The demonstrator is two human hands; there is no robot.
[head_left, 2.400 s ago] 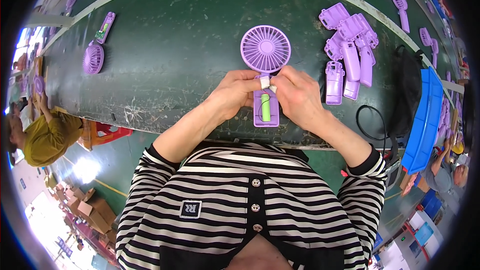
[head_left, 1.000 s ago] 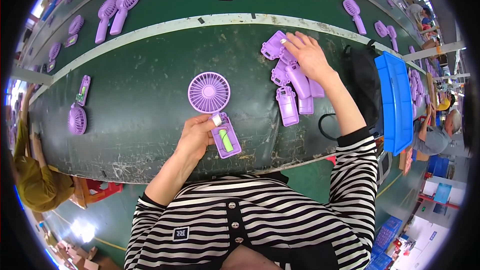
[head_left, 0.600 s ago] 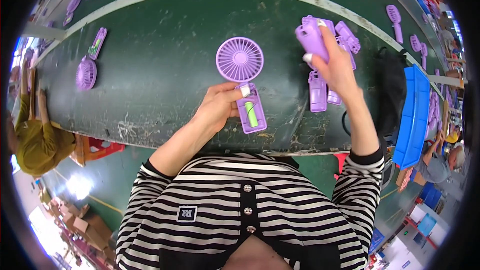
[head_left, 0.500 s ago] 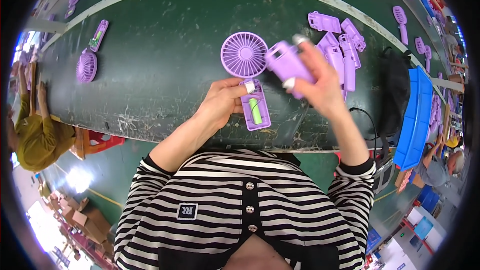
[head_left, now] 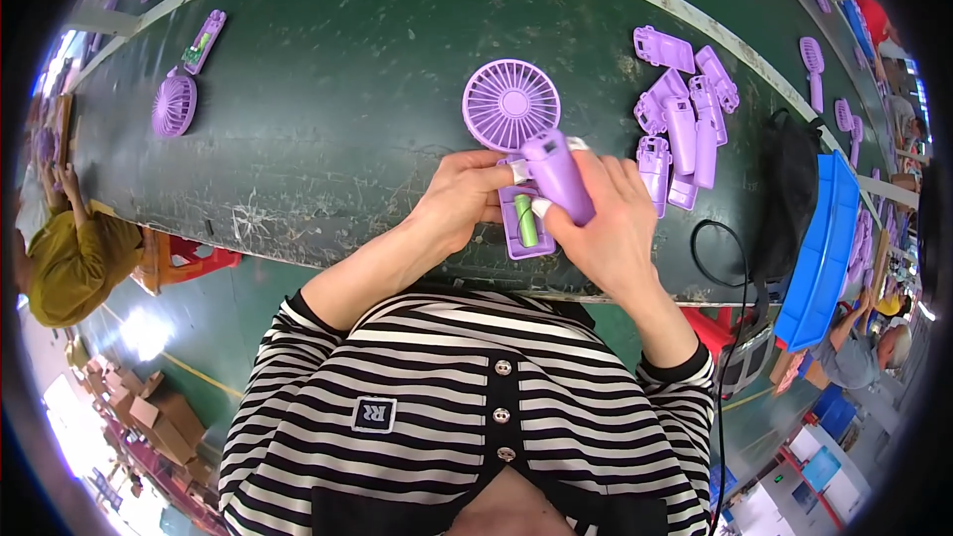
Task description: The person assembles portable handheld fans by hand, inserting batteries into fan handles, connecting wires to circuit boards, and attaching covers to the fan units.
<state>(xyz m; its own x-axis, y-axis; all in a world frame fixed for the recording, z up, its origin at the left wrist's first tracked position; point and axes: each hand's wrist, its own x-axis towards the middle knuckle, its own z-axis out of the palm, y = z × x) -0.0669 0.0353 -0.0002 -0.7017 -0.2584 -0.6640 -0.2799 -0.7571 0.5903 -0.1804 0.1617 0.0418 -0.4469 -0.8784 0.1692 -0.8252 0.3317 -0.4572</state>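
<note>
- My right hand [head_left: 615, 228] has its fingers clenched around a smooth, rounded purple handle cover [head_left: 558, 175], held tilted just above the open fan handle, centre of frame.
- My left hand [head_left: 459, 203] grips the left edge of the open handle shell [head_left: 524, 223], fingers closed on it; the shell lies flat on the desk [head_left: 328, 129].
- Inside the shell sits a green cylindrical battery [head_left: 525, 219], partly covered by my right thumb.
- The round fan head [head_left: 511, 104], ribbed purple plastic with a radial grille, lies just above my hands, joined to the shell.
- Right of centre, a loose pile of purple handle shells [head_left: 685, 124] lies near my right hand, pieces overlapping.
- Upper left: a second fan head [head_left: 174, 104] and an open handle [head_left: 204, 40], well apart from my hands.
- Desk surface is dark green, matte, scratched and scuffed white near its lower edge.
- Right edge: a blue plastic tray [head_left: 819, 248], a dark bag [head_left: 789, 199] and a black cable [head_left: 720, 258].
- Left edge: another person in a yellow top [head_left: 65, 263].
</note>
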